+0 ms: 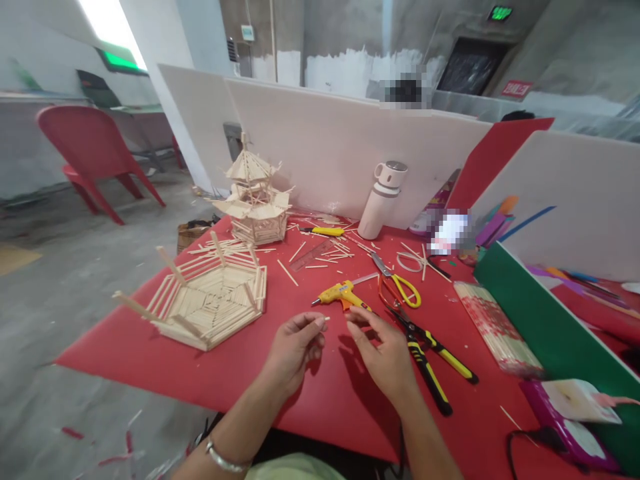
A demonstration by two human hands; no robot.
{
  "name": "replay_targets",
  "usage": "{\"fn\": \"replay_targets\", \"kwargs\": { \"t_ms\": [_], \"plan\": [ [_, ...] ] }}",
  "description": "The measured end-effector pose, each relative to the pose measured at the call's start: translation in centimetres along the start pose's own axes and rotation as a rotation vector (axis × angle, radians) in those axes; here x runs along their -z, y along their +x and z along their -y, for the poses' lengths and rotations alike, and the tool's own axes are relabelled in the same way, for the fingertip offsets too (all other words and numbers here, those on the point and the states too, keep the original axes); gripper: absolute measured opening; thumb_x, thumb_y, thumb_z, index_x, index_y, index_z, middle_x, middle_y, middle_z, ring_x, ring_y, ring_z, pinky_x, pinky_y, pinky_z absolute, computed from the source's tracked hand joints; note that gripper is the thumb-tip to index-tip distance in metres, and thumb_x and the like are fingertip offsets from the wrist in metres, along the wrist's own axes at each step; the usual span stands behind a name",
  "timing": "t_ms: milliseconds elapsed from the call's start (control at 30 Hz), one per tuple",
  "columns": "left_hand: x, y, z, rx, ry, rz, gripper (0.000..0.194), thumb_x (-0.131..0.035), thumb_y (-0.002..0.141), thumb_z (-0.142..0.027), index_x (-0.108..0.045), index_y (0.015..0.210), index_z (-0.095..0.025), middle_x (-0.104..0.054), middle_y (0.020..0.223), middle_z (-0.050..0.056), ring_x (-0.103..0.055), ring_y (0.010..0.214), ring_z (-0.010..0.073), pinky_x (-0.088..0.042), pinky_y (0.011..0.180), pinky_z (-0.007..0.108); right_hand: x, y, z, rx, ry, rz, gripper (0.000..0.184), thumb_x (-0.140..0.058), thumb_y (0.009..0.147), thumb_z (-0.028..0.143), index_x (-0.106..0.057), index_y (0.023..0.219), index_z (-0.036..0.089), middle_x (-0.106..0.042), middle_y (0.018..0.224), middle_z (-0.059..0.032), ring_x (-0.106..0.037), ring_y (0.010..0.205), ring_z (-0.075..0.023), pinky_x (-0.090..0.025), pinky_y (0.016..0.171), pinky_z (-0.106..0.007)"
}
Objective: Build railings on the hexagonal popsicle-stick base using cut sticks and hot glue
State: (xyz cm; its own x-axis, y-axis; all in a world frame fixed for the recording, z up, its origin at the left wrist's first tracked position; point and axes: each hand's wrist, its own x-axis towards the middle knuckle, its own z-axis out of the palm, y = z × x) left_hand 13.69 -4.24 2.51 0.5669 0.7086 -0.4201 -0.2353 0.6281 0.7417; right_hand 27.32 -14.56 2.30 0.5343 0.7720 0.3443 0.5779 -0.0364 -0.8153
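Note:
My left hand point(299, 347) pinches a short piece of wooden stick point(327, 319) between thumb and fingertips. Opposite it, my right hand point(383, 350) has its fingers apart and slightly curled, with nothing seen in them. Just beyond the right fingertips lies a yellow hot glue gun point(340, 292), its nozzle pointing left. To the left sits an octagonal stick base point(215, 300) with several upright posts. Behind that stands a tiered pagoda model point(255, 193) built of thin sticks. Black and yellow pliers point(433, 353) lie right of my right hand.
Yellow-handled scissors point(405, 288), a clear ruler point(313, 256), a yellow cutter point(327, 231) and loose sticks lie on the red table point(330, 407). A white flask point(380, 203) stands by the back panel. A bundle of sticks point(495, 327) and a purple power strip point(570, 423) are right.

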Motion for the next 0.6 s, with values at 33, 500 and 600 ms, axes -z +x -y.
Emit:
{"fn": "replay_targets", "kwargs": {
  "t_ms": [33, 500, 600],
  "plan": [
    [0.2, -0.1, 0.2, 0.013, 0.005, 0.008, 0.031, -0.086, 0.059, -0.03, -0.066, 0.076, -0.014, -0.062, 0.053, -0.001, -0.049, 0.039, 0.0069, -0.036, 0.038, 0.017, -0.3, -0.1, 0.1, 0.01, -0.004, 0.022, 0.028, -0.058, 0.091, 0.032, -0.067, 0.116, 0.023, -0.075, 0.101, -0.0068, -0.071, 0.089, -0.0197, -0.059, 0.077, -0.031],
    [4.9, -1.9, -1.2, -0.074, -0.122, -0.183, 0.033, -0.084, 0.063, -0.038, -0.064, 0.062, -0.013, -0.054, 0.047, -0.003, -0.045, 0.038, 0.005, -0.032, 0.038, 0.016, -8.5, 0.1, 3.8, 0.09, 0.046, 0.2, 0.018, -0.055, 0.093, 0.025, -0.074, 0.096, 0.023, -0.073, 0.09, -0.0035, -0.067, 0.081, -0.0171, -0.052, 0.074, -0.027],
    [5.5, -2.2, -1.4, -0.087, -0.241, -0.228, 0.029, -0.085, 0.061, -0.033, -0.067, 0.069, -0.012, -0.059, 0.056, -0.002, -0.049, 0.044, 0.0046, -0.034, 0.04, 0.015, -9.9, 0.2, 4.2, 0.097, 0.034, 0.148, 0.017, -0.056, 0.092, 0.025, -0.073, 0.093, 0.023, -0.073, 0.088, -0.0028, -0.066, 0.081, -0.0169, -0.051, 0.074, -0.027]
  ]
}}
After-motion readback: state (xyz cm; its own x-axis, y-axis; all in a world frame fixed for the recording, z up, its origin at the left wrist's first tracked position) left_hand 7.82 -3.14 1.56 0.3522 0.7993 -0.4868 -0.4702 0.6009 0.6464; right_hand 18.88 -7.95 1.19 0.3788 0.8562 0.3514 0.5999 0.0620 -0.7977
